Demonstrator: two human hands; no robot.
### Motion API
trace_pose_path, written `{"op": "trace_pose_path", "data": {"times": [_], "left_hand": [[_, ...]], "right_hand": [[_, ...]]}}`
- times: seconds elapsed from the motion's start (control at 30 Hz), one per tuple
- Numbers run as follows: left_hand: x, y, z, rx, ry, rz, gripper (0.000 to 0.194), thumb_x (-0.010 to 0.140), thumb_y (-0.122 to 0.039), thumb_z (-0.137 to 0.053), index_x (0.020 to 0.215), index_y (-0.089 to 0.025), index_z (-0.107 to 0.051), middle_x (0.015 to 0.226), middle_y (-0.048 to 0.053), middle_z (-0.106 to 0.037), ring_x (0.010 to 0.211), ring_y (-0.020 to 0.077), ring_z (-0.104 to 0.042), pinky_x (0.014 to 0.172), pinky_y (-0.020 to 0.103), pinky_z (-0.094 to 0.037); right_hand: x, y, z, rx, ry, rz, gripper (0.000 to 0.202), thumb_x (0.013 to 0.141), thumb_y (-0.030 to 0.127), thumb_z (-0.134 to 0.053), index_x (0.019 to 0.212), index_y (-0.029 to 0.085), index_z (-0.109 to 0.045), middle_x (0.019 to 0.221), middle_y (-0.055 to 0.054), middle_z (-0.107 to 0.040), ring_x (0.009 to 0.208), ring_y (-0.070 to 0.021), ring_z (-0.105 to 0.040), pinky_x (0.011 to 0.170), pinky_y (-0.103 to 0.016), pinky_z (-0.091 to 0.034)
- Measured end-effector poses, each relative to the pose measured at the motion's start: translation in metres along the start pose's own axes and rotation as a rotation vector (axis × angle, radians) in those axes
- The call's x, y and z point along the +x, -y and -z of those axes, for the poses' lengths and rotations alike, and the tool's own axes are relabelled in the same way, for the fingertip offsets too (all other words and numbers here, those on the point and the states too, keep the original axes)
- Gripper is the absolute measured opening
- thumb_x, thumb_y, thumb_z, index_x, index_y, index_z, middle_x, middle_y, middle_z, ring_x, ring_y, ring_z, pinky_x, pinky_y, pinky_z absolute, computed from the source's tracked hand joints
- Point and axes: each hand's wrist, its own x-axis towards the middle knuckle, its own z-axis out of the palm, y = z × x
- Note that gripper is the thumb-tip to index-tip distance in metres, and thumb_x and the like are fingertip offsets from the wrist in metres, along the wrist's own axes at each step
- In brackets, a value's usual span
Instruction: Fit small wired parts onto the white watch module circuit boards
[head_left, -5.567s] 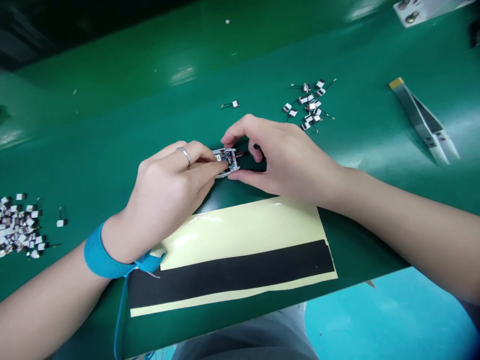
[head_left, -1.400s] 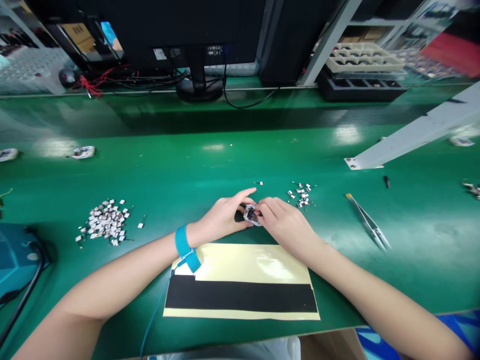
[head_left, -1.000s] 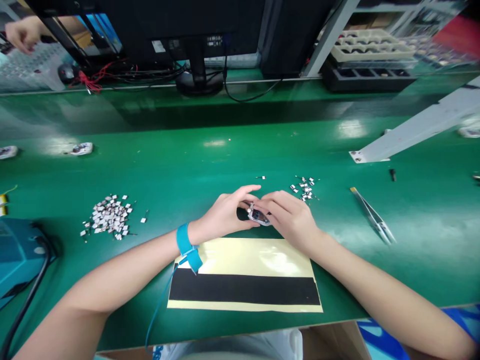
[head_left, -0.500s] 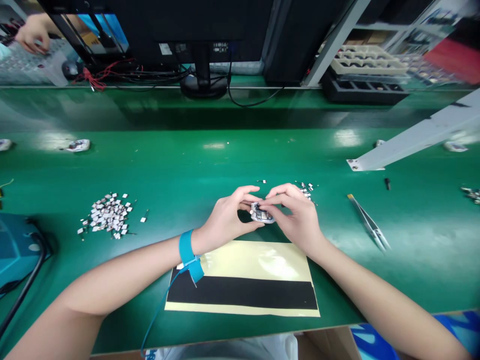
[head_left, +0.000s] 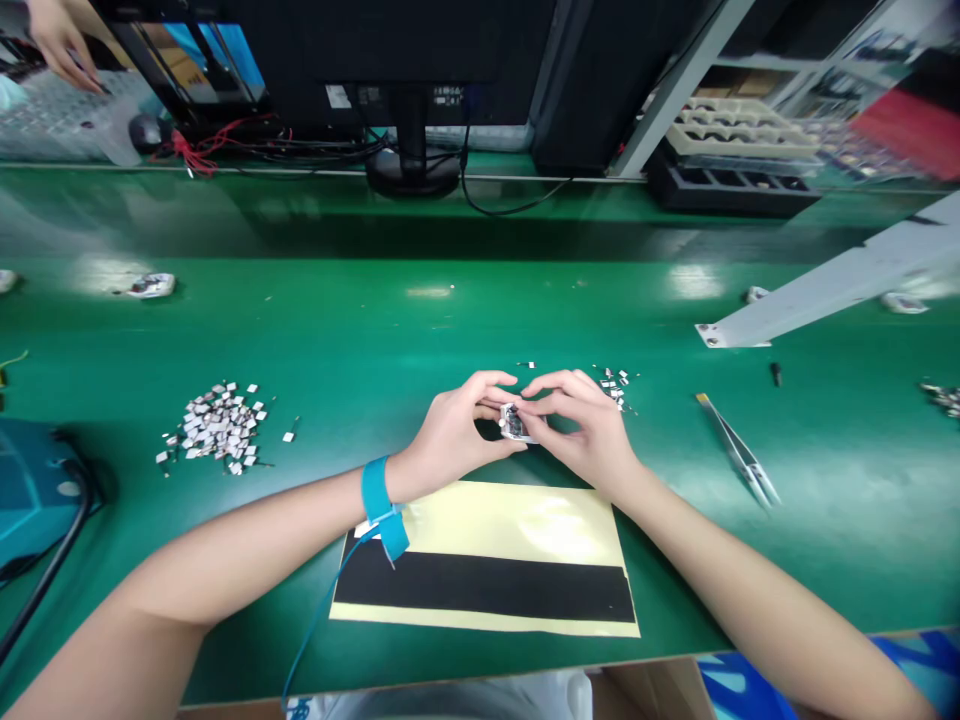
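Note:
Between my two hands is a small white device (head_left: 513, 424) with its inner parts showing, above the top edge of a yellow sheet (head_left: 510, 515) with a black band. My left hand (head_left: 459, 430), with a teal strap (head_left: 377, 492) round the wrist, grips the device's left side between thumb and fingers. The fingertips of my right hand (head_left: 589, 425) press on its right part and cover some of it. Behind my right hand lies a small pile of white pieces (head_left: 615, 385). One more small piece (head_left: 531, 365) lies just beyond my hands.
A larger pile of white pieces (head_left: 221, 428) is at left, near a blue machine (head_left: 37, 490). Tweezers (head_left: 739, 450) lie at right under a metal post (head_left: 832, 275). Similar devices (head_left: 153, 286) sit farther back. A monitor (head_left: 405, 60) stands behind; another person's hand (head_left: 64, 45) is top left.
My right fingers have shifted slightly over the device and cover more of its right part. The other person's hand at top left has moved up. The view has shifted slightly.

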Motion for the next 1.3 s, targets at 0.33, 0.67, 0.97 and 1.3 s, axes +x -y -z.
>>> {"op": "trace_pose_path", "data": {"times": [0.33, 0.67, 0.97, 1.3], "left_hand": [[0.001, -0.002, 0.001, -0.008, 0.029, 0.034, 0.054, 0.060, -0.017, -0.072, 0.106, -0.018, -0.044, 0.094, 0.004, -0.064, 0.079, 0.0128, -0.063, 0.073, 0.024, -0.053], [-0.002, 0.002, 0.000, 0.066, 0.120, 0.048, 0.055, 0.059, -0.017, -0.072, 0.108, -0.018, -0.044, 0.090, 0.003, -0.065, 0.080, 0.0145, -0.063, 0.071, 0.026, -0.054], [-0.002, 0.000, 0.008, 0.197, 0.156, 0.022, 0.047, 0.063, -0.016, -0.068, 0.105, -0.018, -0.046, 0.092, 0.004, -0.065, 0.079, 0.0146, -0.064, 0.071, 0.025, -0.053], [0.008, -0.013, 0.073, 1.128, 0.098, -0.181, 0.030, 0.082, -0.020, -0.042, 0.110, -0.016, -0.053, 0.121, 0.011, -0.052, 0.116, 0.0285, -0.045, 0.092, 0.045, -0.042]], "right_hand": [[0.001, 0.007, 0.013, -0.507, 0.051, 0.280, 0.008, 0.079, 0.020, -0.056, 0.076, 0.019, -0.064, 0.071, -0.001, -0.060, 0.060, -0.0108, -0.038, 0.052, -0.024, -0.031], [-0.003, 0.012, 0.008, -0.613, 0.158, 0.341, 0.022, 0.083, 0.017, -0.046, 0.064, 0.015, -0.057, 0.060, -0.002, -0.054, 0.058, -0.0127, -0.037, 0.052, -0.027, -0.029], [0.007, 0.009, 0.009, -0.621, 0.397, 0.391, 0.016, 0.084, 0.020, -0.046, 0.083, 0.020, -0.062, 0.078, 0.000, -0.061, 0.070, -0.0116, -0.049, 0.062, -0.024, -0.038], [0.095, -0.135, 0.124, -0.796, 0.065, -0.494, 0.030, 0.083, 0.030, -0.052, 0.107, 0.011, -0.051, 0.106, -0.009, -0.054, 0.096, -0.0187, -0.053, 0.080, -0.039, -0.046]]}}
